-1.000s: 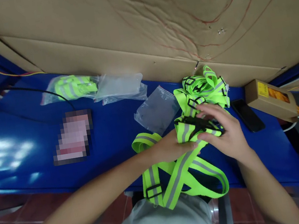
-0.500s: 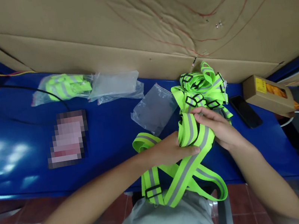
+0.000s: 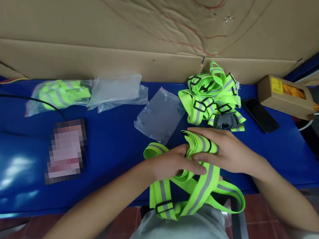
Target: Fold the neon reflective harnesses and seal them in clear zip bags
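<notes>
Between my hands is a neon-yellow reflective strap [image 3: 199,144] with a grey stripe, its upper part gathered into a folded bundle. My left hand [image 3: 181,162] grips the bundle from the left, thumb lying across the strap. From the right, my right hand [image 3: 223,147] wraps over the bundle, with fingers on its far side and thumb on the near side. Loose loops of the strap hang over the table's front edge near my lap, with a black slider buckle [image 3: 164,207] on the left loop. Some fingertips are hidden behind the folds.
Beyond my hands lies a pile of similar straps [image 3: 209,91] with black buckles. Left of it are a clear plastic bag [image 3: 160,115], stacked bags [image 3: 116,89] and a bagged strap [image 3: 63,93]. A black phone [image 3: 260,115] and a cardboard box [image 3: 285,95] stand right.
The folded bundle has come down toward me, away from the strap pile. My right hand has turned from pinching its top edge to wrapping over it.
</notes>
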`<state>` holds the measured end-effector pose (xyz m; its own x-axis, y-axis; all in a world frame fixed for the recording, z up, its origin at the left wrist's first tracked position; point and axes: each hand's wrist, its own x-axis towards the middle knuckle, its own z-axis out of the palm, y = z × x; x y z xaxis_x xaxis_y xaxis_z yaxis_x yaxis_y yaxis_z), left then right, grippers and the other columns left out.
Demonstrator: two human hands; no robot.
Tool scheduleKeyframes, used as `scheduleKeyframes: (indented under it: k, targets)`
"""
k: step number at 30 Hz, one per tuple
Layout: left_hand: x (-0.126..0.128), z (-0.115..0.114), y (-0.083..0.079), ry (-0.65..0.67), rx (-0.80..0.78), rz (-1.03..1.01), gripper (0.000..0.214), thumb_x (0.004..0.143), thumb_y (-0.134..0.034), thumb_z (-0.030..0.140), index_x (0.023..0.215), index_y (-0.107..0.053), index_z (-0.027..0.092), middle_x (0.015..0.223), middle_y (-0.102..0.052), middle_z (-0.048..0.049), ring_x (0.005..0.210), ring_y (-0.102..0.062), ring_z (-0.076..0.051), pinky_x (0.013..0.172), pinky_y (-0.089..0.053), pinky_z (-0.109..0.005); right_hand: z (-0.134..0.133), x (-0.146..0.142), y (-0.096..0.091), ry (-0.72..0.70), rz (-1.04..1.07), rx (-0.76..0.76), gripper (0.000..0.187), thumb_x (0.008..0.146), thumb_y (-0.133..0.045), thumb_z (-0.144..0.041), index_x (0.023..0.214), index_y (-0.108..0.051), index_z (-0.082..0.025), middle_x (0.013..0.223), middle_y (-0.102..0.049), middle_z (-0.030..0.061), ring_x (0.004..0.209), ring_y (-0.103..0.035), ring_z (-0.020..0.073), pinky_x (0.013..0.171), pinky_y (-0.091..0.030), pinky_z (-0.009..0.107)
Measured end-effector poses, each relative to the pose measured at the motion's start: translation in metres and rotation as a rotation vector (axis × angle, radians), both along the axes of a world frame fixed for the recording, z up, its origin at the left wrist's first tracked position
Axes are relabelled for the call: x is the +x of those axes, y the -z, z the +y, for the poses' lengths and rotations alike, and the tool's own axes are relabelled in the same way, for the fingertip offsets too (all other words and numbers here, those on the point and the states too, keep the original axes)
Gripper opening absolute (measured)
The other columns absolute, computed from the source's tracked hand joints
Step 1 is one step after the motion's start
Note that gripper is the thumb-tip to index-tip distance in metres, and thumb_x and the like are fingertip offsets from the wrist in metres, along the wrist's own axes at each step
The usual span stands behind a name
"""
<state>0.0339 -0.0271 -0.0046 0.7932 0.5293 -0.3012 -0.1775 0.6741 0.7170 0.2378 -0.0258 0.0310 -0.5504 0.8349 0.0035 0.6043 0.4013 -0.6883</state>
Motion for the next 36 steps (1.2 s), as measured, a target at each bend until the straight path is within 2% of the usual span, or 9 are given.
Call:
scheduleKeyframes:
  k: [3,6,10,14,22,26,29,32,36]
  targets:
    - [0.002,-0.004,-0.002,0.266,-0.251,-0.242,0.037,0.069,-0.082,0.034,0.102,-0.077,0.017,0.103,-0.077,-0.0096,0.104,-0.073,-0.032,0.096,-0.054,-0.047,0.002,0.004,-0.005,0.055,0.094,-0.007,0.055,0.092,-0.074,-0.051,0.14,-0.065,-0.025,0.12,-0.078,0.0064,0.101,-0.077,0.0271,0.09,-0.06,0.038]
    - [0.005,-0.009,-0.006,0.401,-0.191,-0.289,0.042,0.081,-0.078,0.038,0.118,-0.075,0.017,0.123,-0.074,-0.0095,0.119,-0.069,-0.028,0.104,-0.052,-0.041,0.005,0.007,-0.01,0.155,0.214,-0.07,0.038,0.092,-0.073,-0.051,0.118,-0.075,-0.023,0.099,-0.08,0.0032,0.085,-0.076,0.0228,0.077,-0.06,0.033]
    - [0.006,-0.01,-0.008,0.341,-0.01,-0.114,0.046,0.091,-0.073,0.048,0.126,-0.071,0.018,0.092,-0.077,-0.0059,0.092,-0.074,-0.022,0.089,-0.055,-0.034,0.008,0.01,-0.007,0.175,0.328,-0.336,0.044,0.096,-0.065,-0.057,0.078,-0.075,-0.018,0.069,-0.074,0.0006,0.061,-0.067,0.0159,0.056,-0.051,0.025]
    - [0.003,-0.001,-0.005,0.337,0.111,-0.047,0.044,0.093,-0.069,0.055,0.115,-0.074,0.017,0.084,-0.074,-0.0051,0.08,-0.071,-0.019,0.081,-0.055,-0.032,0.01,0.011,0.001,0.244,0.36,-0.484,0.054,0.094,-0.065,-0.063,0.067,-0.072,-0.017,0.056,-0.066,-0.0003,0.049,-0.057,0.0128,0.048,-0.044,0.024]
    - [0.001,0.004,-0.001,0.412,0.153,-0.084,0.047,0.088,-0.075,0.057,0.115,-0.075,0.018,0.091,-0.078,-0.0072,0.087,-0.074,-0.023,0.086,-0.059,-0.037,0.011,0.002,0.003,0.391,0.594,-0.657,0.041,0.082,-0.081,-0.059,0.098,-0.077,-0.022,0.085,-0.077,0.0015,0.07,-0.069,0.0163,0.063,-0.055,0.025]
    - [0.002,0.002,0.002,0.361,0.089,-0.099,0.047,0.089,-0.075,0.055,0.116,-0.074,0.018,0.096,-0.078,-0.0075,0.09,-0.076,-0.022,0.085,-0.06,-0.036,0.013,-0.007,0.015,0.419,0.471,-0.336,0.033,0.09,-0.074,-0.054,0.105,-0.075,-0.025,0.106,-0.075,0.0047,0.09,-0.071,0.0196,0.076,-0.058,0.029]
    - [0.0,0.003,0.005,0.318,0.114,-0.044,0.046,0.092,-0.071,0.056,0.115,-0.074,0.016,0.1,-0.079,-0.0095,0.092,-0.076,-0.021,0.086,-0.06,-0.034,0.011,-0.007,0.017,0.333,0.298,-0.061,0.026,0.1,-0.064,-0.047,0.104,-0.076,-0.024,0.107,-0.076,0.0058,0.096,-0.072,0.021,0.083,-0.057,0.031]
    - [-0.002,0.004,0.008,0.284,0.166,-0.009,0.042,0.095,-0.069,0.052,0.117,-0.073,0.017,0.109,-0.078,-0.01,0.101,-0.074,-0.021,0.091,-0.059,-0.034,0.007,-0.002,0.009,0.14,0.204,-0.053,0.033,0.103,-0.059,-0.045,0.123,-0.074,-0.024,0.119,-0.077,0.0072,0.107,-0.074,0.0241,0.093,-0.057,0.034]
    - [-0.002,0.0,0.012,0.317,0.141,-0.069,0.032,0.086,-0.079,0.045,0.102,-0.076,0.018,0.106,-0.078,-0.0066,0.106,-0.073,-0.024,0.101,-0.056,-0.039,0.003,0.0,0.004,-0.124,0.127,-0.103,0.064,0.089,-0.078,-0.047,0.146,-0.06,-0.024,0.142,-0.068,0.0096,0.126,-0.068,0.0297,0.105,-0.055,0.039]
